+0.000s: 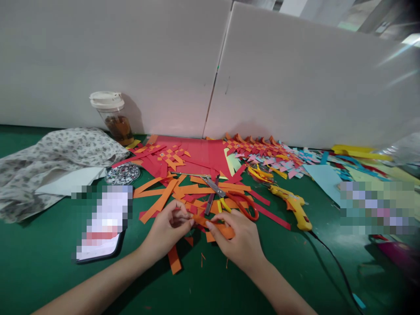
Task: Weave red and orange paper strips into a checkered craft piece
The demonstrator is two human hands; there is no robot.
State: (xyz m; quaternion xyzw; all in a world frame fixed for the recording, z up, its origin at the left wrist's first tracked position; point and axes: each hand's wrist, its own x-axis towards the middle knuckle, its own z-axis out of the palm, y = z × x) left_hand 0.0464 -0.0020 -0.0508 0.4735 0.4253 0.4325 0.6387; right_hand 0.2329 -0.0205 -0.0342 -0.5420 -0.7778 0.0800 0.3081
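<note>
My left hand (170, 229) and my right hand (238, 240) meet over a green table (49, 271), both pinched on orange paper strips (215, 226) held between them. Another orange strip (175, 259) lies under my left wrist. Just beyond my fingers sits a loose pile of orange and red strips (177, 194) with scissors (226, 201) that have orange and yellow handles lying on top.
A yellow glue gun (293, 208) with a black cord lies to the right. A phone (103, 227) lies to the left, by a tray of googly eyes (124, 173), patterned cloth (49, 162) and a lidded jar (113, 116). Woven paper fish (262, 151) line the white back wall.
</note>
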